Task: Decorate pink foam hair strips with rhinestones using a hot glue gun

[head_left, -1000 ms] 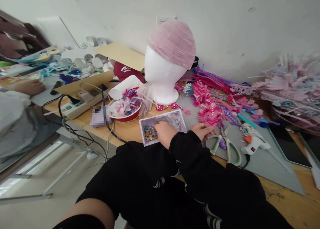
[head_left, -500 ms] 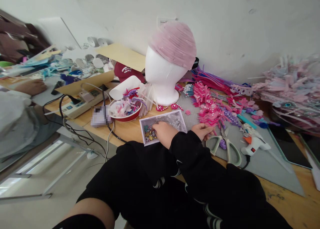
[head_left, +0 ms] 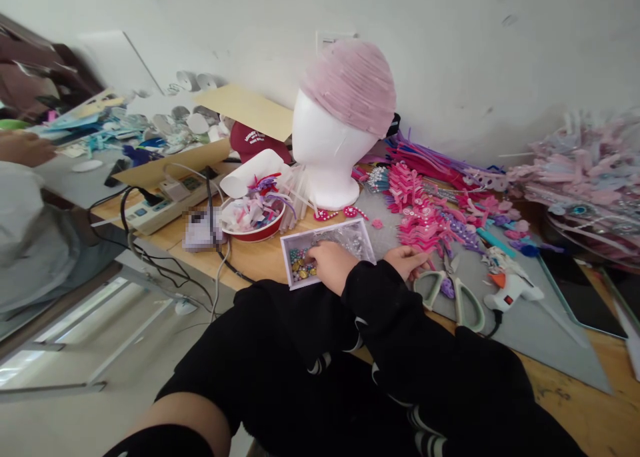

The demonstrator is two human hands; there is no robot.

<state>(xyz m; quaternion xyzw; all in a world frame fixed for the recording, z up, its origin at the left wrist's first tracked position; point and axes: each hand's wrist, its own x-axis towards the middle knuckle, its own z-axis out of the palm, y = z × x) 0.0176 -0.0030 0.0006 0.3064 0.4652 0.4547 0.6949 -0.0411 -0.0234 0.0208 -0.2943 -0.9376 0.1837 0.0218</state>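
Note:
My right forearm crosses over my left one. My right hand (head_left: pixel 334 262) reaches into a shallow white box (head_left: pixel 367 242), its bent fingertips down among small coloured beads (head_left: pixel 301 265); what they pinch, if anything, is hidden. Clear plastic bags (head_left: pixel 350 238) fill the box's other end. To the right of the box, my left hand (head_left: pixel 406 262) pinches a small pink piece (head_left: pixel 427 262), its exact kind unclear. Scissors (head_left: pixel 467 304) with pale handles lie just beside that hand. Stacked pink braided pieces (head_left: pixel 423 227) lie right behind it.
A white foam head (head_left: pixel 325 137) wearing a pink wrap (head_left: pixel 353 84) stands behind the box. Left are a red-rimmed bowl (head_left: pixel 260 232) of scraps and a power strip (head_left: pixel 150 214) with cables. A glue gun (head_left: pixel 513 294) and phone (head_left: pixel 575 290) lie right. A co-worker's hand (head_left: pixel 27 147) is far left.
My right hand's fingers have shifted slightly among the beads. My left hand stays in place. The co-worker's hand has moved left and up, and the view has shifted a little.

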